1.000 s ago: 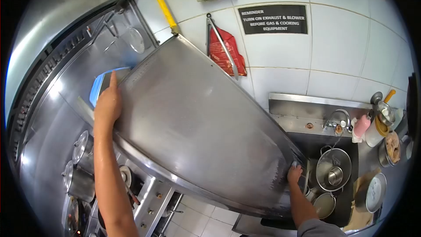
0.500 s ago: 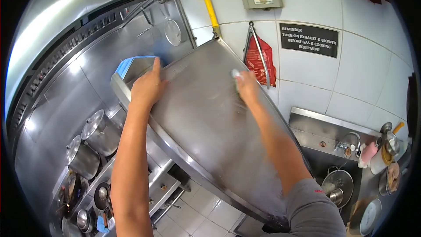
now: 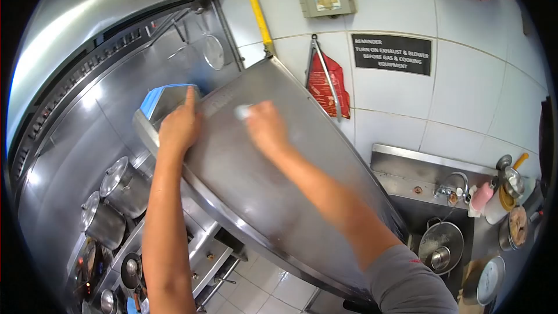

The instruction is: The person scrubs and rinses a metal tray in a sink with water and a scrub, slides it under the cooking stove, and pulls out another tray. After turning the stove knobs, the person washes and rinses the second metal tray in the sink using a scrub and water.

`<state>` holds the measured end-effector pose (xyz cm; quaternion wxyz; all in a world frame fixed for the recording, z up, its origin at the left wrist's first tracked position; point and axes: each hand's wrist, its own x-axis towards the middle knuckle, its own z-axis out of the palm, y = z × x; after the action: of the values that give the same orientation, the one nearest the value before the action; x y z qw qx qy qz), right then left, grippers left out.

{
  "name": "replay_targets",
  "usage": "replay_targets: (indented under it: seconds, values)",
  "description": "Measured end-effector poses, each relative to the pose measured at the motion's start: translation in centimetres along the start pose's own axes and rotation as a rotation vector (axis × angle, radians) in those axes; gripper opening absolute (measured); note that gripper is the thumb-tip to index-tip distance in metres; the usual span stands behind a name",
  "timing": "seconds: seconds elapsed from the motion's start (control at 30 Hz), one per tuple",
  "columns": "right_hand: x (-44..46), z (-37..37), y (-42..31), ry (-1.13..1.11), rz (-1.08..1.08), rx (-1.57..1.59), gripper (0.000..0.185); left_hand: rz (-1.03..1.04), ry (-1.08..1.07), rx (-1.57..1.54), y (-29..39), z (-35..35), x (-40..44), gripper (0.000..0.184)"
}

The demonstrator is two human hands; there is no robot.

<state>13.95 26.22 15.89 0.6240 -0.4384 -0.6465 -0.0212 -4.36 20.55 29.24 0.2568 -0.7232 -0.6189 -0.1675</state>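
A large stainless steel appliance (image 3: 261, 186) with a broad flat top fills the middle, tilted in the view. On its far left end lies my left hand (image 3: 179, 128), its index finger stretched out and the thumb apart. Just past that fingertip is a piece with a blue edge (image 3: 154, 102). My right hand (image 3: 266, 131) is closed round a small whitish wad (image 3: 243, 112), blurred by motion, over the steel top. Whether the wad is a cloth or a pad, I cannot make out.
Steel pots (image 3: 125, 186) and pans (image 3: 132, 270) stand on a stove at left. Tongs (image 3: 328, 75) and a red packet (image 3: 340, 87) hang on the tiled wall. At right, a sink (image 3: 401, 183) holds a large bowl (image 3: 450, 235). A yellow pipe (image 3: 256, 9) runs down the wall.
My right hand has moved left across the steel top with the whitish wad, nearer to my left hand. My left hand stays in the same place on the appliance. The view has shifted slightly.
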Motion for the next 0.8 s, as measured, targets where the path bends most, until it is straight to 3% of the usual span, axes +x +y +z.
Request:
replay_targets:
  seconds: [0.07, 0.17, 0.23, 0.37, 0.47, 0.5, 0.57, 0.6, 0.63, 0.67, 0.7, 0.73, 0.8]
  values:
    - [-0.6, 0.3, -3.5, 0.013, -0.272, -0.043, 0.016, -0.027, -0.003, -0.031, 0.4, -0.4, -0.2, 0.065]
    - [4.1, 1.0, -0.4, 0.134, -0.285, -0.11, 0.028, -0.059, 0.003, -0.042, 0.4, 0.1, 0.0, 0.062]
    - [7.9, 1.6, 4.9, 0.247, -0.198, -0.326, 0.031, -0.033, 0.01, 0.017, 0.7, 0.0, -0.3, 0.061]
    - [3.7, -3.7, 11.8, 0.163, -0.091, -0.295, 0.031, -0.016, 0.035, 0.049, 0.1, 1.0, 0.0, 0.057]
    - [-10.7, -9.5, 18.7, 0.229, -0.016, -0.286, 0.03, 0.015, 0.071, 0.047, -0.3, 1.8, 0.3, 0.055]
    - [-16.9, -13.1, 20.2, 0.162, 0.118, -0.356, 0.03, -0.002, 0.07, 0.076, -0.3, 1.9, 0.4, 0.055]
    - [-31.9, -19.2, 25.9, 0.263, 0.352, -0.396, 0.032, 0.055, 0.076, 0.071, -1.8, 2.9, 1.0, 0.055]
    - [-39.6, -22.4, 25.4, 0.38, 0.723, -0.169, 0.037, 0.042, 0.105, 0.068, -2.2, 3.3, 1.2, 0.055]
    - [-51.4, -25.5, 30.8, 0.133, 0.895, -0.694, 0.04, 0.041, 0.131, 0.066, -2.2, 3.5, 1.4, 0.055]
    - [-54.1, -28.6, 26.9, -0.014, 1.415, -0.631, 0.04, 0.017, 0.096, 0.106, -2.0, 3.5, 1.4, 0.055]
    - [-63.3, -29.5, 30.5, -0.198, 1.427, -0.758, 0.037, 0.032, 0.095, 0.091, -1.9, 3.7, 1.4, 0.055]
    - [-64.1, -28.9, 28.1, 0.03, 1.541, -0.632, 0.036, 0.036, 0.111, 0.09, -2.2, 3.9, 1.4, 0.054]
    - [-66.6, -25.8, 30.8, -0.474, 0.89, -1.28, 0.031, 0.037, 0.112, 0.074, -2.5, 4.1, 1.6, 0.055]
